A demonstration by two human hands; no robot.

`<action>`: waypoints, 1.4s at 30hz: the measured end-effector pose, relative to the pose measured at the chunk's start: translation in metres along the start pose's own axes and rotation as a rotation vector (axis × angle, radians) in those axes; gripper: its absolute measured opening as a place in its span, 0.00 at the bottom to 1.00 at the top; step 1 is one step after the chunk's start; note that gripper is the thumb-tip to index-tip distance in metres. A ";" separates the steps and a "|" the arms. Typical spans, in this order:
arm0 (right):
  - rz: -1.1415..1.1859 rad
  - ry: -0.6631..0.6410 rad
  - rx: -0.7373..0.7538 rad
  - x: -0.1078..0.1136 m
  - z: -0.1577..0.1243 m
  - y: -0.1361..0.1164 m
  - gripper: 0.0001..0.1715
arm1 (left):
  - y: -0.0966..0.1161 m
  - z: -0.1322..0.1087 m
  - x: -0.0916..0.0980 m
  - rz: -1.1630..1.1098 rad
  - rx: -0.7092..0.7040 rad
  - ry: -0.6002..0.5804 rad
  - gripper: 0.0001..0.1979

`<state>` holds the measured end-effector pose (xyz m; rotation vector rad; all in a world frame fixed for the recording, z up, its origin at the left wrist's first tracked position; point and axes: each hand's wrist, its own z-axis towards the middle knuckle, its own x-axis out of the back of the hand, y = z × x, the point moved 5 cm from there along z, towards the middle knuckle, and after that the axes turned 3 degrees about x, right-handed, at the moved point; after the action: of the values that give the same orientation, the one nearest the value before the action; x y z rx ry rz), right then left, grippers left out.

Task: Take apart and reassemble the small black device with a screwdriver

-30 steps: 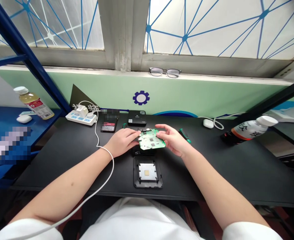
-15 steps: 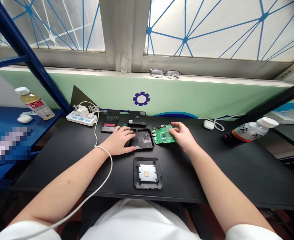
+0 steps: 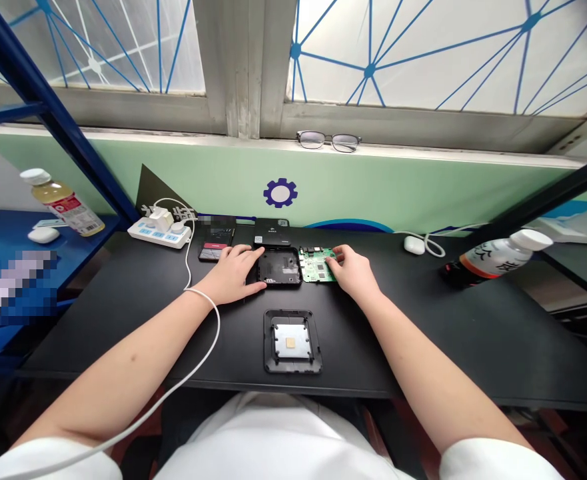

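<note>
A black plastic case shell (image 3: 279,268) lies hollow side up on the desk. My left hand (image 3: 227,275) grips its left side, thumb at the near corner and index finger at the far one. Against the shell's right edge, or just over it, is a green circuit board (image 3: 317,265) with connectors along its left and far sides. My right hand (image 3: 354,272) pinches the board's right edge between thumb and fingers. Nearer to me lies a black square cover (image 3: 268,353) with a silver metal plate (image 3: 300,343) and a small tan pad.
Behind the shell sit a black box (image 3: 272,233) and a dark phone-like device (image 3: 214,252). A power strip (image 3: 158,233) stands back left, its white cable (image 3: 217,333) crossing my left forearm. To the right are a white earbud case (image 3: 414,245) and a bottle (image 3: 493,259).
My right hand has brought the circuit board slightly left and flatter, up to the shell's right edge. The left hand keeps its place on the shell, and the whole view shifts a little.
</note>
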<state>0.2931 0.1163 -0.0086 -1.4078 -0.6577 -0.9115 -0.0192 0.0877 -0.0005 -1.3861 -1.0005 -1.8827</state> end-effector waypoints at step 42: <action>-0.056 0.089 0.103 0.050 0.011 0.034 0.15 | 0.061 -0.021 0.006 -0.116 -0.413 -0.057 0.17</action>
<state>0.3493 0.1182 0.0166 -1.2553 -0.6704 -0.9656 0.0173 0.0371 0.0157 -1.6489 -0.7568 -2.2386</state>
